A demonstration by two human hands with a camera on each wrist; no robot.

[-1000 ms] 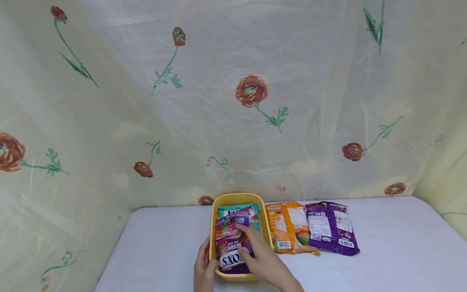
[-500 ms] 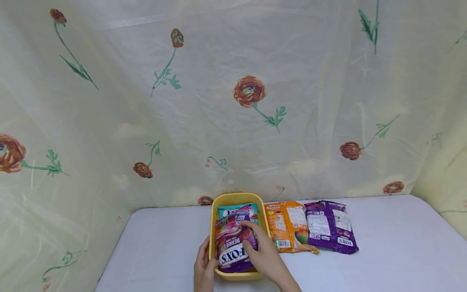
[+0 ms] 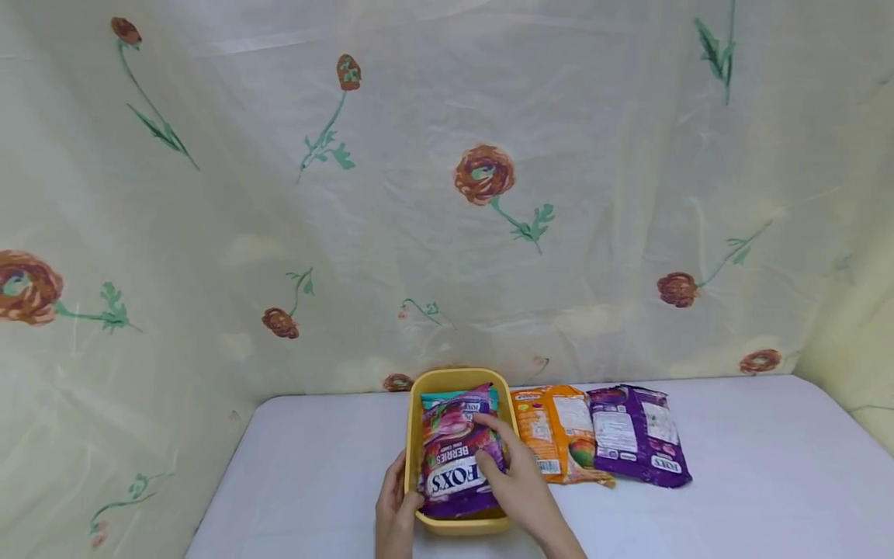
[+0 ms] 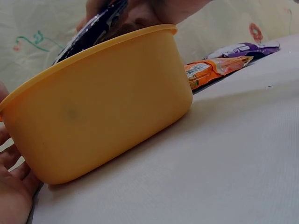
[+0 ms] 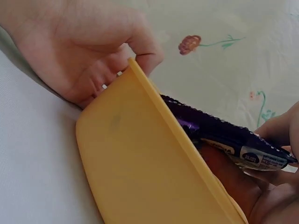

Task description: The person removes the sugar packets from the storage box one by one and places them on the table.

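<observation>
I log: right hand grips berries bag, now hiding more of teal bag; left hand holds box near table's back edge.

White table bore three things.
Yellow rectangular plastic tub stood upright; right of it lay a glossy orange packet, then a glossy purple packet.

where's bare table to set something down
Bare table lies left of the yellow tub and left hand, and right of the rightmost purple packet. Crowded between: the orange packet sits by the tub, where the right hand holds a berries packet.
</observation>
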